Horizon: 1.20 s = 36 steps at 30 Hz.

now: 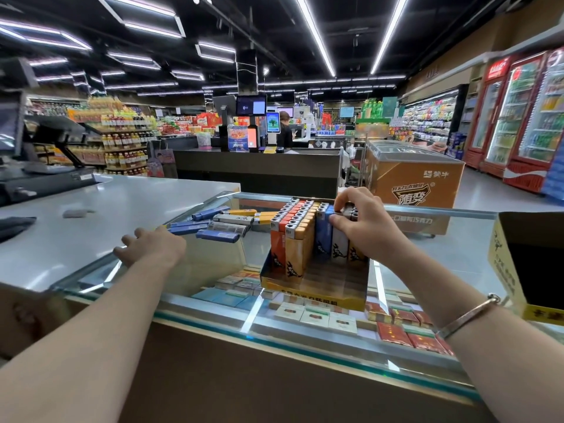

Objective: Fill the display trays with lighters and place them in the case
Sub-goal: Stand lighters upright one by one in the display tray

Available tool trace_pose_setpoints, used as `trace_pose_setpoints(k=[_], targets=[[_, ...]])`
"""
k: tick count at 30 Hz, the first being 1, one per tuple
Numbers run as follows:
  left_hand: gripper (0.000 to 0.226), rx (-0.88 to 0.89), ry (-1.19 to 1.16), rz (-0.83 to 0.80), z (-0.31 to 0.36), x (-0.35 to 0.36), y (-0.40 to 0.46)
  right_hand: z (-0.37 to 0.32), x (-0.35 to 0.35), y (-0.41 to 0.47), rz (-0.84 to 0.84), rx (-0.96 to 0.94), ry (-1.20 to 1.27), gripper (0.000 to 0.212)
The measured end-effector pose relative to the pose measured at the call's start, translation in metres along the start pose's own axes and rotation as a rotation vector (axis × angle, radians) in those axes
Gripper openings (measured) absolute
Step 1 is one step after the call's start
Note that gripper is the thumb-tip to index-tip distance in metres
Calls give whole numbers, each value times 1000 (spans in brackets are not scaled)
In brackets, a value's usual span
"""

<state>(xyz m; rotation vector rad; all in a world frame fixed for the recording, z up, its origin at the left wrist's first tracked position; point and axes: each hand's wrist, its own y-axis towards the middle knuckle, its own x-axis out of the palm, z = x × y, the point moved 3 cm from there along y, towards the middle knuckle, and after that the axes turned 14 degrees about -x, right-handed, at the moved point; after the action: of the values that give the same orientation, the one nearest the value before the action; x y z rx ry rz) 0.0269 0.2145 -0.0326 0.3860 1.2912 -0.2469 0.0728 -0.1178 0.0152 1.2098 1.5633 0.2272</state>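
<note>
A supermarket is being shown, seen from behind a tobacco counter. Cigarette packs (316, 315) are being displayed under the glass top of a display case (427, 254). Bottled drinks are being stocked on long shelves (125, 141) at the left, and more drinks are being kept in lit, glass-doored coolers (518, 111) at the right. A chest freezer (415, 175) is being kept on the aisle floor, and checkout screens (251, 105) are being lit at a till counter (256, 166) beyond, under strip lighting
</note>
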Motion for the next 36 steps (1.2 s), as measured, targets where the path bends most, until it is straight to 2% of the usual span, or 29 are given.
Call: trace_pose_setpoints(k=[3, 8, 14, 21, 23, 27, 28, 30, 33, 36], targets=[[43, 25, -44, 13, -2, -1, 0, -1, 0, 0, 1, 3, 6, 13], [59, 25, -154, -28, -11, -2, 6, -1, -1, 0, 2, 6, 4, 12], [43, 133, -140, -244, -15, -9, 18, -1, -1, 0, 2, 5, 7, 12], [60, 79, -239, -356, -12, -18, 16, -1, -2, 1, 4, 7, -6, 11], [61, 77, -224, -349, -10, -17, 15, -1, -1, 1, 3, 7, -2, 11], [21, 173, -174, -344, -7, -19, 12, -2, -1, 1, -3, 6, 4, 11], [17, 191, -148, -332, -7, -21, 11, -3, -1, 1, -3, 6, 3, 11], [25, 224, -119, -281, -5, -24, 12, -3, -1, 0, -2, 7, 4, 11], [31, 238, -200, -199, 0, -28, 14, -3, -1, 0, -2, 8, -5, 11], [30, 389, -258, -122, 16, -32, 4, -3, -1, 0, -3, 9, -11, 12]])
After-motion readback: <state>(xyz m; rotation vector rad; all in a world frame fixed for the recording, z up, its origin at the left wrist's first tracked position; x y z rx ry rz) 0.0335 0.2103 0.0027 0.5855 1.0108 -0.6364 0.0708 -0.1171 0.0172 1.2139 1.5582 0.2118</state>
